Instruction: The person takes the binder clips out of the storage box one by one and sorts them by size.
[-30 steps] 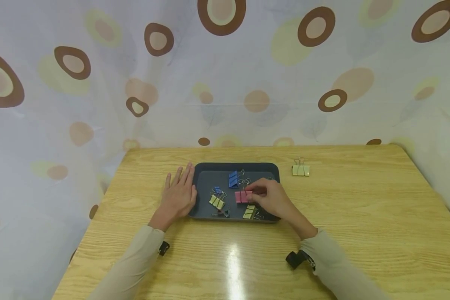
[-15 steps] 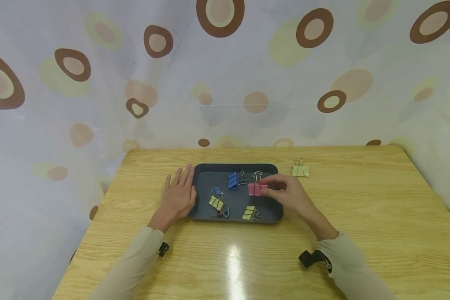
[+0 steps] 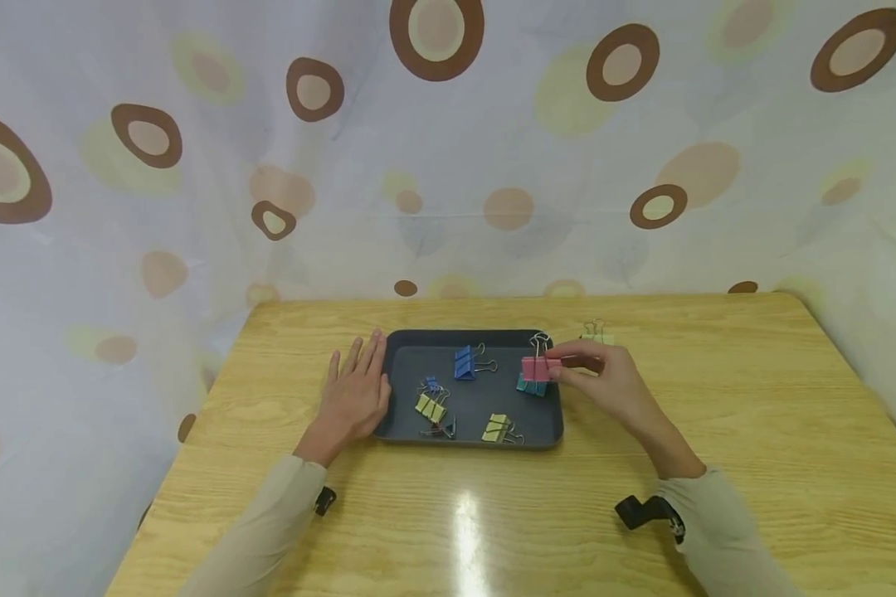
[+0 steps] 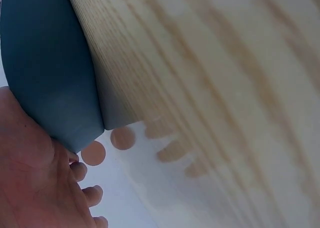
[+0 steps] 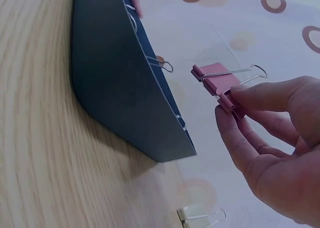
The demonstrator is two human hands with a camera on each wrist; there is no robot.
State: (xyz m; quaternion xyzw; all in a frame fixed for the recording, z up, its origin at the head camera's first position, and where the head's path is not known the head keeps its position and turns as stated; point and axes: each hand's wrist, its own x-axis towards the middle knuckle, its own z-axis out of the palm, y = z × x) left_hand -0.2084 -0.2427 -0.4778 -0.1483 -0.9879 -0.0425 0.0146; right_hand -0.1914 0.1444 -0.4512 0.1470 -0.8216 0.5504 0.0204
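Note:
Thumb and fingers of my right hand (image 3: 608,381) pinch a pink binder clip (image 3: 535,370) by its right end, above the right side of the dark tray (image 3: 470,338). In the right wrist view the pink clip (image 5: 217,83) is held clear of the tray wall (image 5: 110,73), its wire handles pointing away. Just under it in the head view lies a teal clip (image 3: 532,386), partly covered. My left hand (image 3: 353,402) lies with straight fingers against the tray's left edge; in the left wrist view its palm (image 4: 30,168) touches the tray wall (image 4: 55,63).
Inside the tray are a large blue clip (image 3: 465,363), a small blue clip (image 3: 432,384), a yellow clip (image 3: 430,409), a dark clip (image 3: 448,429) and another yellow clip (image 3: 496,428). Behind my right hand, a yellow clip (image 3: 599,338) stands on the wooden table (image 3: 717,398).
My right hand has lifted the pink clip from the tray's middle and carried it right, uncovering part of the teal clip. The left hand has stayed in place.

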